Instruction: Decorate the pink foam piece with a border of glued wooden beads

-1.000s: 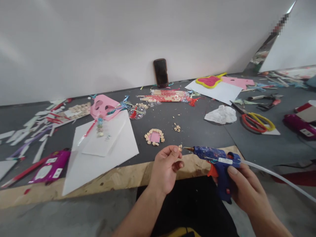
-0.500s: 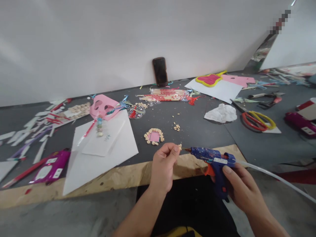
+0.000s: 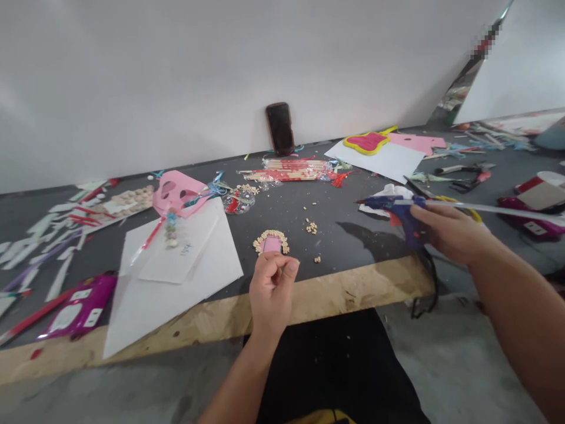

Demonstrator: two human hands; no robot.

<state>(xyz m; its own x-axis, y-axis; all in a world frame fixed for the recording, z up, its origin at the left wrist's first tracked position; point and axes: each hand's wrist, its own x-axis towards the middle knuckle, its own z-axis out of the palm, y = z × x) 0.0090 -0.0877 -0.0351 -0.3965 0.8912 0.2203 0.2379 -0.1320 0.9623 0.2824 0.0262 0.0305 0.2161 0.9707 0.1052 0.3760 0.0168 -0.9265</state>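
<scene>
My left hand [image 3: 270, 294] is closed at the table's front edge, thumb and forefinger pinched together. Whatever is between the fingertips, if anything, is too small to make out. Just behind it lies a pink square piece [image 3: 272, 244] ringed with small pale wooden beads [image 3: 285, 237]. A little heap of the same beads [image 3: 311, 227] and a separate bit [image 3: 317, 259] rest to the right. My right hand [image 3: 450, 232] is wrapped round the handle of a blue glue gun [image 3: 382, 202], raised over the table. Its nozzle points left, and a clear glue stick [image 3: 494, 208] trails from its back.
Behind the glue gun are crumpled tissue [image 3: 392, 191] and scissors partly covered by my arm. A phone [image 3: 280, 128] leans on the wall behind bundled sticks [image 3: 291, 171]. At left lie white sheets [image 3: 216, 253], a pink mask [image 3: 180, 191] and a purple packet [image 3: 83, 309].
My right hand has carried the glue gun up and to the right, away from my left hand. My left hand has shifted left toward the beaded pink piece, still pinched.
</scene>
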